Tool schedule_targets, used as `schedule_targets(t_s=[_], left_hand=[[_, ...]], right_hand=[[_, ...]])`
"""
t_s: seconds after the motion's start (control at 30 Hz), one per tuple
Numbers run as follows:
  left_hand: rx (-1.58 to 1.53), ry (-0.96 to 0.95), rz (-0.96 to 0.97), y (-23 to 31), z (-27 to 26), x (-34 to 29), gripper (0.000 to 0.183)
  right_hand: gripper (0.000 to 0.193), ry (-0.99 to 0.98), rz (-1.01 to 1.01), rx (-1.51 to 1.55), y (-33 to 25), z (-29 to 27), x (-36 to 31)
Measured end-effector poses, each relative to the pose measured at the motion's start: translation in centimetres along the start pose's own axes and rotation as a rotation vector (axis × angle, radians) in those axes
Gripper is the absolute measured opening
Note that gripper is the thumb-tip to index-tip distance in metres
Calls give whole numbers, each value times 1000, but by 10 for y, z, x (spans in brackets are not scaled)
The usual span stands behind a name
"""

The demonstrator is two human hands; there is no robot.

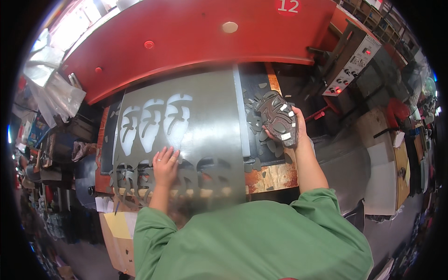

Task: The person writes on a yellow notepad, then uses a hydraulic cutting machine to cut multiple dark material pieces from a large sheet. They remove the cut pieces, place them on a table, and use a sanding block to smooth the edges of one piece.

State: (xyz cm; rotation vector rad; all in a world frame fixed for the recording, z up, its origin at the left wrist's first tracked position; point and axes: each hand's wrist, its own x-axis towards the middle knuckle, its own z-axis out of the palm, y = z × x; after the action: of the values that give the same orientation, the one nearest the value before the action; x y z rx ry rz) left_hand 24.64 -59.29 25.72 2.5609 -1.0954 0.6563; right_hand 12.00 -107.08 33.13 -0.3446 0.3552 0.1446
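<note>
A dark grey sheet of material (212, 105) covers a white board, which shows through three cut-out shapes in a row at the sheet's upper left. The sheet's near part has more cut-outs and hangs over the table's front edge. My left hand (166, 164) lies on the sheet just below the cut-outs, its fingers stretched out. To the right of the sheet, my right hand (300, 125) grips a dark cutting die (276, 120) by its right side. Curved blades and several small white pads show on the die. Part of its lower rim is hidden by my fingers.
Grey offcuts (255, 122) lie beside the sheet on the rusty-edged table (272, 178). A red press beam (196, 35) spans the far side. A control box (351, 63) with lit red buttons stands at right. Plastic bags (53, 91) hang at left.
</note>
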Motion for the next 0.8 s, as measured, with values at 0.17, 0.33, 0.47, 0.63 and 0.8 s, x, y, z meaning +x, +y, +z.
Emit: schedule_targets(t_s=[0.17,0.33,0.47,0.63,0.8], left_hand=[[-7,-24,-3,0,-1,-1,40],[-16,-49,-16,0,-2,0,36],[-18,-22,-5,0,-1,1,37],[-18,-14,-4,-2,1,0,40],[-32,-8,-19,-2,2,-1,40]], right_hand=[[63,59,-47,-63,3,3,-3],[47,294,-194,-542,15,23,21],[49,268,-415,-1381,34,37,43],[58,605,-683,-1861,20,36,35],[81,700,-554,-1810,57,32,35]])
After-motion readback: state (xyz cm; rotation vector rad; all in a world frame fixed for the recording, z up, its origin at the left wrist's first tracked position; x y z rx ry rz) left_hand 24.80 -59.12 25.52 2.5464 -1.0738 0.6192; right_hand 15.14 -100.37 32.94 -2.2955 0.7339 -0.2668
